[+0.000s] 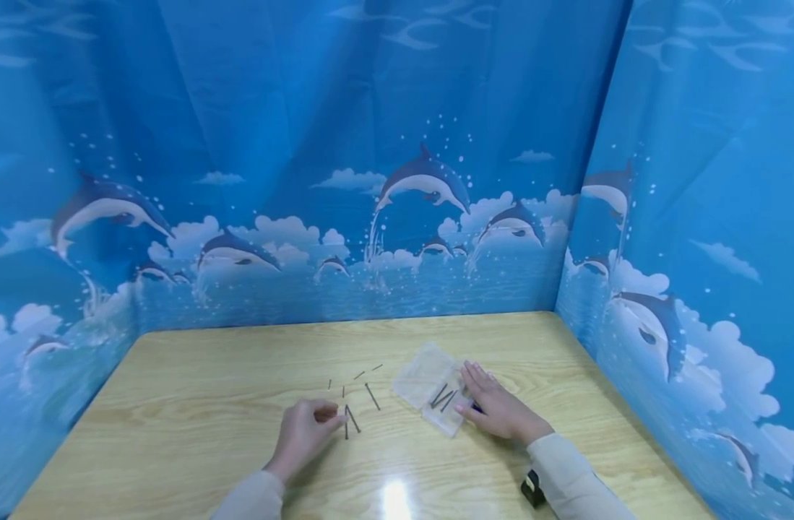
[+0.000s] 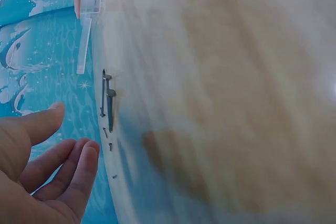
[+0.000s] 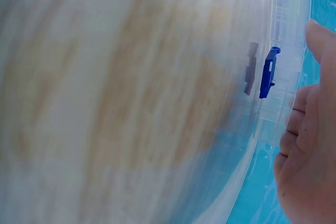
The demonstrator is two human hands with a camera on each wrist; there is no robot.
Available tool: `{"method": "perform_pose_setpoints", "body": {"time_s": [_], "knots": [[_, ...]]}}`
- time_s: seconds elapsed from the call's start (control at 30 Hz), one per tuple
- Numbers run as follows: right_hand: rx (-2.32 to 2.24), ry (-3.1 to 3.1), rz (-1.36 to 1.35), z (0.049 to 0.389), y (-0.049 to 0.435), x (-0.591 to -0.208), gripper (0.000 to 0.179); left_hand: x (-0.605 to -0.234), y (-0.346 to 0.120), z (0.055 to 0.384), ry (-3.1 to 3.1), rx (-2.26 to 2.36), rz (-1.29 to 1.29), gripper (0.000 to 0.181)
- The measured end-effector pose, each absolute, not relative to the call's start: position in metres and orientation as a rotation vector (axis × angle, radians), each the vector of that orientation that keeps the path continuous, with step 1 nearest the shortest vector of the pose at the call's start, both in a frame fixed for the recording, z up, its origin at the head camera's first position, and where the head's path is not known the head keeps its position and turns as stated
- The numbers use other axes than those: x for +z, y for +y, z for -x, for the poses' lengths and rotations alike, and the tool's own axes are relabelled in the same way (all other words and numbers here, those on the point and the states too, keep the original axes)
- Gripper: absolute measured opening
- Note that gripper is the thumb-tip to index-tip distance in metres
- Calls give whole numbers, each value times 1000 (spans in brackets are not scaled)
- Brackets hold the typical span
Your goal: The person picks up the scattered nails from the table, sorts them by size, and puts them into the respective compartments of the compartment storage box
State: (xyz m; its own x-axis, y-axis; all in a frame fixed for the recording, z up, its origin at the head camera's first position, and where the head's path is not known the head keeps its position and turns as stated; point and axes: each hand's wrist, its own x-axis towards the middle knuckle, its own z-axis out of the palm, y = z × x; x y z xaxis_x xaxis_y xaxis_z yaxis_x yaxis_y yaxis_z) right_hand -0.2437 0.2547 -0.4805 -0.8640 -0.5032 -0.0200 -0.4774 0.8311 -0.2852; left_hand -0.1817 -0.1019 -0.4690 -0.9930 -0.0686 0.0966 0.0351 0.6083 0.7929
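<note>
My left hand (image 1: pixel 307 433) hovers at a pair of long dark nails (image 1: pixel 353 419) on the table. In the left wrist view its thumb and fingers (image 2: pixel 79 182) stand apart with nothing between them. Another long nail (image 1: pixel 372 396) lies just beyond, with several short nails (image 1: pixel 360 375) scattered behind. A clear plastic box (image 1: pixel 434 417) lies with its lid (image 1: pixel 423 372) folded back, and several long nails (image 1: pixel 443 396) are inside. My right hand (image 1: pixel 501 412) rests at the box's right side, fingers extended. The right wrist view shows the box's blue latch (image 3: pixel 269 73) beside that hand.
The wooden table (image 1: pixel 195 404) has a blue dolphin-printed curtain (image 1: pixel 292 180) behind it and along its sides. A small black object (image 1: pixel 533 490) sits by the right sleeve. Light glares off the table's front.
</note>
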Motion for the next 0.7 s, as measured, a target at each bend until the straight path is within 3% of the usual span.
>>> {"method": "perform_pose_setpoints", "body": {"time_s": [0.4,0.7], "knots": [[-418,2918,784,245,257,-486,78,-483,-113,171,-2761,-1305,-80,26],[-416,2918,783,246,257,-485,77,-487,-110,168,-2740,-1320,28,25]]}}
